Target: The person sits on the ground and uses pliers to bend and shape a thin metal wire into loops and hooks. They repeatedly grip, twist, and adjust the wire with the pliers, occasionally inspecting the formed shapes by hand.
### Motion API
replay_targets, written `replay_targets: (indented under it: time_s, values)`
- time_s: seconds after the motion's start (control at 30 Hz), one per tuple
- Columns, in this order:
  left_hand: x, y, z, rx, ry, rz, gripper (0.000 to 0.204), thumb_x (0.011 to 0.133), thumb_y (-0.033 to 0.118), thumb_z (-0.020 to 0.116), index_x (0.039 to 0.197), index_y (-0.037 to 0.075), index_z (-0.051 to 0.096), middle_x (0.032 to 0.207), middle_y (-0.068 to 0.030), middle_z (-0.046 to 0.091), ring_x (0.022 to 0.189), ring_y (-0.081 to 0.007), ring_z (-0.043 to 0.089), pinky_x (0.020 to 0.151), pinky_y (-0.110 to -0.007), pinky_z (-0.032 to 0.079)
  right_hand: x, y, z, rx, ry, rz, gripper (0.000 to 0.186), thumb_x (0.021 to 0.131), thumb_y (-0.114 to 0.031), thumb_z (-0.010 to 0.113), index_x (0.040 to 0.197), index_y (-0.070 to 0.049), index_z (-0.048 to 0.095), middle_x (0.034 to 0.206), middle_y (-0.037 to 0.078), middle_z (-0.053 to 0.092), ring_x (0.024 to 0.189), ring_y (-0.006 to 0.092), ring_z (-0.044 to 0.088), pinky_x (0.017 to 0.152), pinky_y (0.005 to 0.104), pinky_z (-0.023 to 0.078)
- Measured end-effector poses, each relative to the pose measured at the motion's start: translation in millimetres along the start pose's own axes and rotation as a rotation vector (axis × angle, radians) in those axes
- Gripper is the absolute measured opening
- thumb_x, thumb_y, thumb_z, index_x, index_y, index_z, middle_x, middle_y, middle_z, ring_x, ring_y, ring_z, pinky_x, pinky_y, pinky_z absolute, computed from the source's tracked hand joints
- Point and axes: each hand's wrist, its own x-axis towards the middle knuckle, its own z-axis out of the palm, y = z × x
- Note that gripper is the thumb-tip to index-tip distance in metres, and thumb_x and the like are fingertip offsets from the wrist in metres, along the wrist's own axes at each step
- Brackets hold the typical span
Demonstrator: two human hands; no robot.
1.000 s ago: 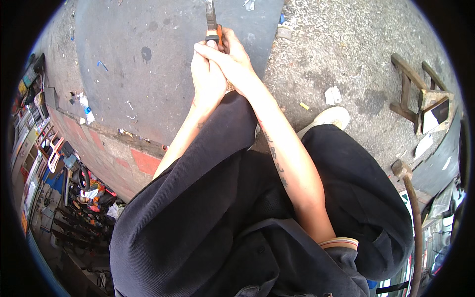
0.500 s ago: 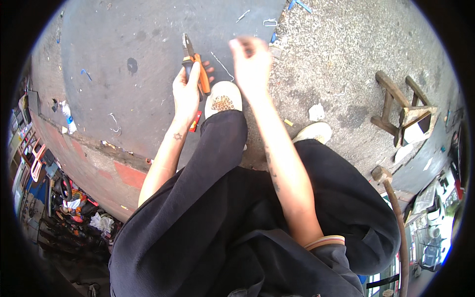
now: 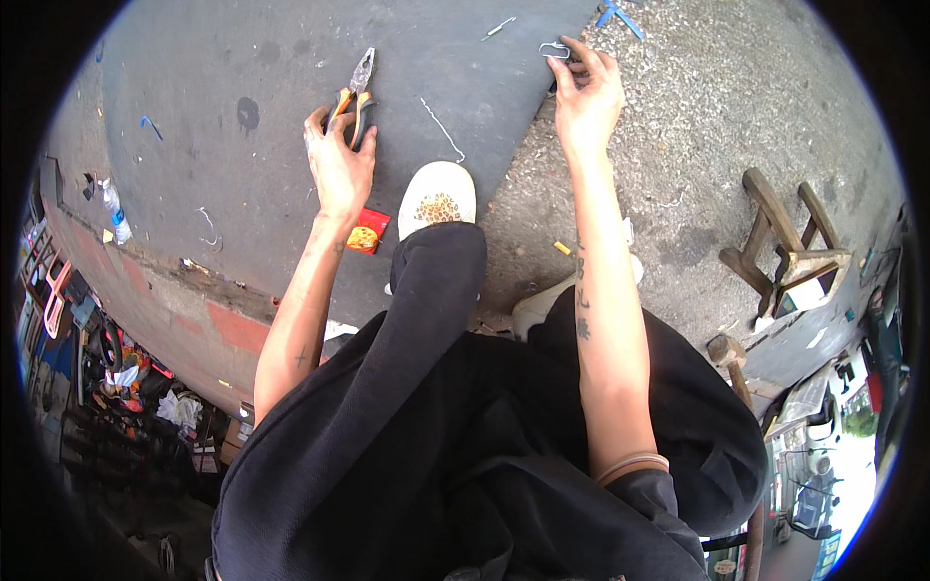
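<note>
My left hand (image 3: pixel 339 160) is wrapped round the handles of a pair of combination pliers (image 3: pixel 361 82) with orange and black grips; the jaws point away from me. At the edge of the dark mat, my right hand (image 3: pixel 589 97) has its thumb and forefinger closed about a small bent wire loop (image 3: pixel 553 48). A twisted piece of wire (image 3: pixel 443 128) lies between my hands, just past the toe of my white shoe (image 3: pixel 436 198). Farther off is a short straight twist of wire (image 3: pixel 498 29).
A red packet (image 3: pixel 368 232) lies beside my shoe. Blue strips (image 3: pixel 620 19) are on the rough ground at the top. To the right stand a wooden stool frame (image 3: pixel 790 247) and a wooden-handled hammer (image 3: pixel 728 353). A plastic bottle (image 3: pixel 116 213) lies at the left.
My right hand has reached farther out and to the right, down to the wire loop. My left hand has turned with the pliers and shifted slightly left; its back now faces up.
</note>
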Motion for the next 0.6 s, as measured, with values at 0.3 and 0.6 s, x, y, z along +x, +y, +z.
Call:
replay_targets:
  time_s: [0.3,0.6]
  values:
    - [9,55,-12,-0.272,0.024,0.049,0.039,0.087,0.010,0.074,0.124,0.006,0.062,0.133,-0.0162,0.050,0.120,-0.0316,0.055,0.100,-0.043,0.049,6,-5,-6,0.164,-0.003,0.071,0.013,0.081,-0.003,0.080,0.093,-0.003,0.075,0.089,0.004,0.070,0.078,0.0113,0.065,0.074,0.0264,0.051]
    - [52,121,0,-0.903,-0.326,-0.045,0.025,0.096,0.006,0.066,0.119,-0.004,0.065,0.112,-0.0123,0.072,0.107,-0.0170,0.068,0.097,-0.030,0.053,-3,-47,-21,0.381,-0.138,0.205,0.013,0.083,-0.006,0.078,0.095,-0.004,0.074,0.093,0.004,0.073,0.087,0.0146,0.066,0.082,0.0288,0.051]
